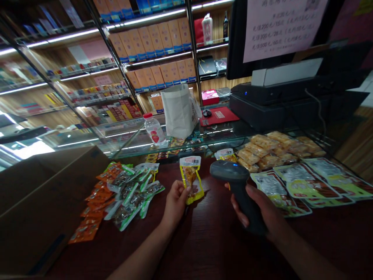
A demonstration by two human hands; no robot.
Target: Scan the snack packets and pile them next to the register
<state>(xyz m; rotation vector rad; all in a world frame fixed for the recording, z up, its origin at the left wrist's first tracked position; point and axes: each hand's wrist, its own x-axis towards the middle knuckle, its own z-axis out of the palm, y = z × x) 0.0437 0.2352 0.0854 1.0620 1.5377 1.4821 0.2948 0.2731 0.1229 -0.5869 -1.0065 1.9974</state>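
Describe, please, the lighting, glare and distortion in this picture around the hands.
Head view: the shelf light strips are blown out to white and reflect on the glass counter; the shelf posts lean and bow from wide-angle distortion; the dark wooden table is dim, yet the left hand with its yellow packet and the right hand on the scanner look fairly sharp.

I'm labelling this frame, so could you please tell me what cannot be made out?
Head view: print on the packet in the left hand, too small.
Head view: scanner grip, hidden by the right hand.
Head view: notice, blurred and cut off by the top edge.
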